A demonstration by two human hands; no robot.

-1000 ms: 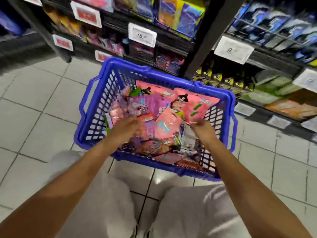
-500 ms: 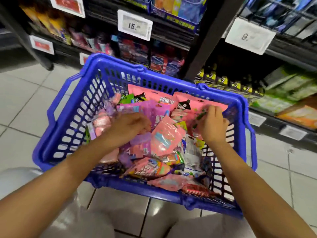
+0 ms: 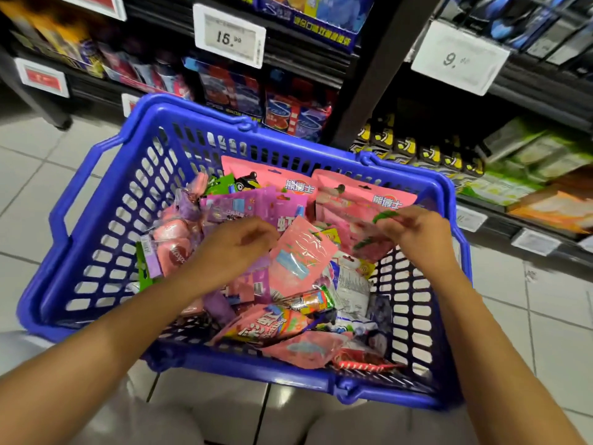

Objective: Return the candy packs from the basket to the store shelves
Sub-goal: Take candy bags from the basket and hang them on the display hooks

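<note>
Two hands work inside the basket (image 3: 96,200) of candy packs. Left hand (image 3: 234,245) lies curled over purple packs (image 3: 253,207); whether it grips any I cannot tell. Beyond it hangs a tag (image 3: 229,35) reading "16.99". Right hand (image 3: 414,229) pinches a pink pack (image 3: 349,203) printed with Chinese characters; above it, a shelf tag (image 3: 459,57) reads "9."

left hand's (image 3: 237,242) fingertips hidden among candy packs (image 3: 298,261), upper shelves (image 3: 305,56) cut off, motion-blurred
</note>
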